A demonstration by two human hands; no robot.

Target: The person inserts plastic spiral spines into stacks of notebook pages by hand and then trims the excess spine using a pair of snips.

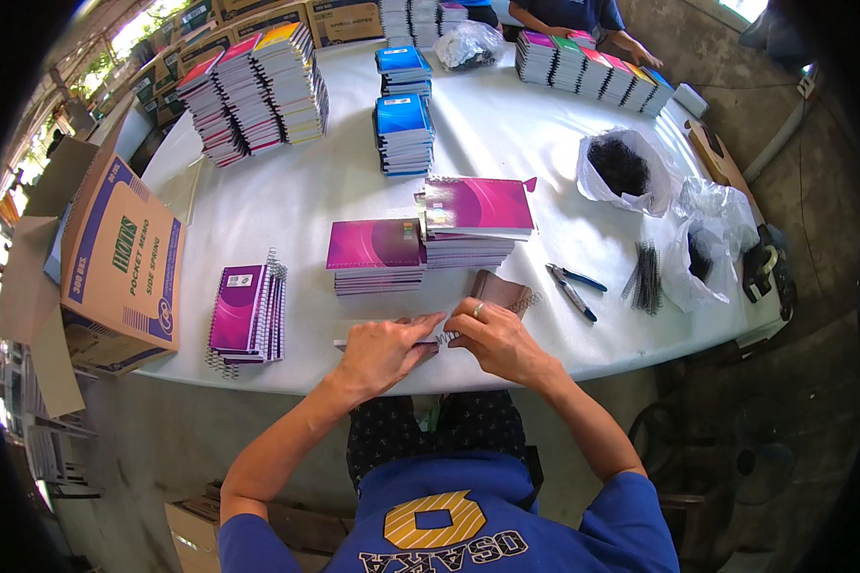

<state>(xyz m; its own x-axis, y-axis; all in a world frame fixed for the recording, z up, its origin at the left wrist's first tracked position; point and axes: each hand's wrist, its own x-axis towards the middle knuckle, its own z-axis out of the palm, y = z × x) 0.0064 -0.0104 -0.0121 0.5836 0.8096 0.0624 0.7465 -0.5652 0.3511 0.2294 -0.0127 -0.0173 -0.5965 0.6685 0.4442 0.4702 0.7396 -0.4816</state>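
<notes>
My left hand [387,353] grips a small memo pad, mostly hidden beneath the fingers, near the table's front edge. Against the pad's right end, my right hand [495,341] pinches a wire spiral [445,337]; how far it runs through the holes is hidden. Just beyond the right hand lies a brown cover piece [500,292] with a coil by its edge. Two stacks of magenta-covered pads [377,244] [478,205] stand ahead of my hands. To their left, a pile of magenta spiral-bound notebooks [241,310] rests with coil ends sticking out.
Pliers [575,291] and loose black spirals [646,277] lie to the right, beside plastic bags [591,172] of black coils. An open carton [124,258] stands at left. Tall notebook stacks [258,91] and blue pads [403,115] stand farther back. Another person's hand [635,48] touches notebooks at the far right.
</notes>
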